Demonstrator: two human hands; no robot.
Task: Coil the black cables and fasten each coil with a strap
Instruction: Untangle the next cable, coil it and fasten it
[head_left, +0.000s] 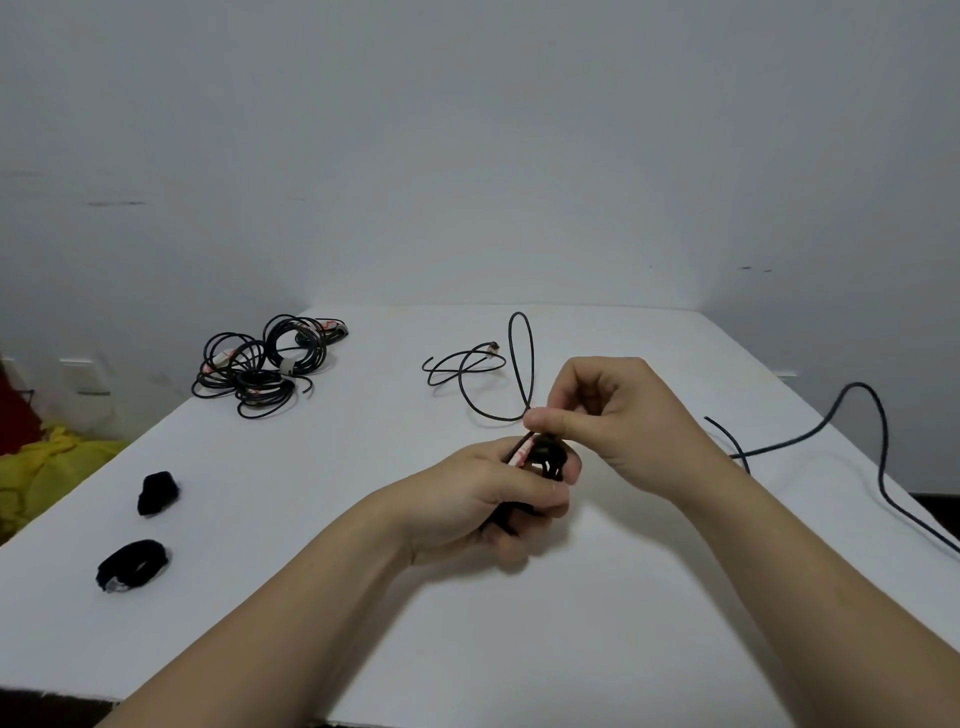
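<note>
- Left hand (483, 493) is gripping a cable coil (550, 457), fingers curled round it.
- Right hand (623, 415) is pinching the loose cable (519, 364), thumb against forefinger, just above those fingers.

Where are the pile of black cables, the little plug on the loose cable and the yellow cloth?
pile of black cables (249, 374): head view, on the overlapping loops in its middle.
plug (492, 347): head view, on its small pale body.
yellow cloth (57, 462): head view, on its crumpled middle.
</note>
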